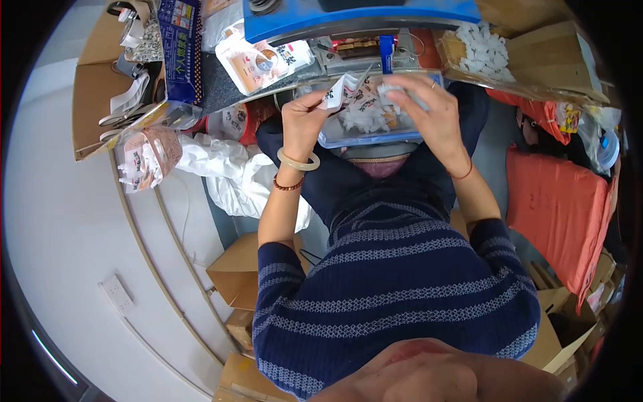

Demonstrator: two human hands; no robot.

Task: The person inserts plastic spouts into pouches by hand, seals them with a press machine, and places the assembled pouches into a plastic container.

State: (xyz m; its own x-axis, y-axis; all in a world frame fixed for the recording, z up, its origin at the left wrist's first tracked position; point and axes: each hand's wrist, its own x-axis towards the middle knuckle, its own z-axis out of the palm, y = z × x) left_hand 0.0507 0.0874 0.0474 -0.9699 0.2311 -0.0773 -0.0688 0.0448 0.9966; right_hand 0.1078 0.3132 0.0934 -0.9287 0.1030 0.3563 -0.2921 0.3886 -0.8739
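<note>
My left hand [303, 127] pinches the edge of a small white pouch [339, 94] with dark printed characters, which is tilted up. Between the thumb and fingers of my right hand [432, 110] is a small white ridged plastic piece [387, 91], partly covered by the fingers. The two hands are apart, both over a clear plastic bin [375, 140] at my lap. Inside the bin lie many small white plastic pieces [365, 121] and some printed pouches, partly hidden by my hands.
A large printed pouch [258, 61] lies on the dark worktop, left of a blue-edged machine [365, 23]. White pieces fill a cardboard box [483, 52] at the upper right. Red padded packages [556, 214] stand at the right; cardboard boxes [244, 271] sit beside me.
</note>
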